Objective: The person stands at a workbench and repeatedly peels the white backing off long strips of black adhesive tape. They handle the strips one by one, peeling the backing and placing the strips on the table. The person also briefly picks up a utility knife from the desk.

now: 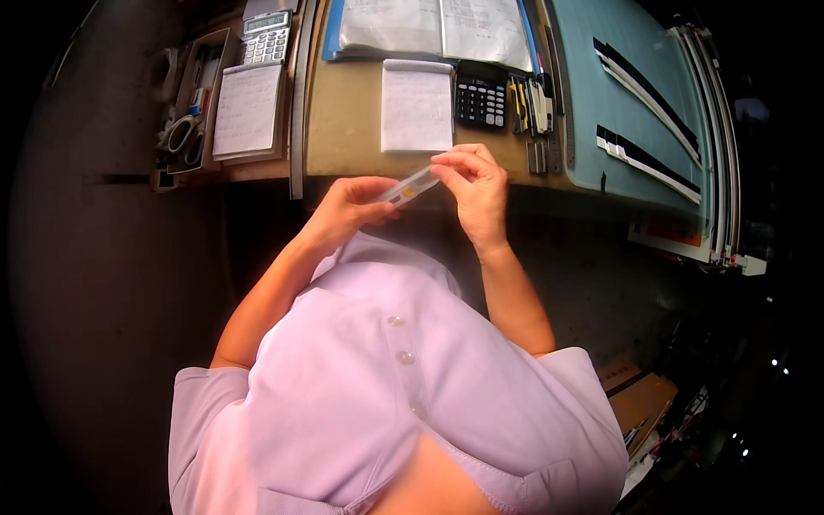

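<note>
Between my two hands, just off the desk's front edge, is a narrow, translucent plastic packet or slim case [412,188] with a small yellow patch; its exact kind is unclear. My left hand [348,208] pinches its lower left end between thumb and fingers. The upper right end is gripped by the thumb and fingertips of my right hand [476,190]. The thing tilts upward to the right. Right behind it on the desk lie a handwritten notepad [417,107] and a black calculator [482,96], neither touched by my hands.
An open binder [439,26] lies at the back. Pens and cutters [532,107] sit right of the calculator. Black-and-white strips [648,167] rest on a light blue surface [592,99]. At left are scissors [178,136] in a tray, a second notepad [247,112] and a silver calculator [265,39].
</note>
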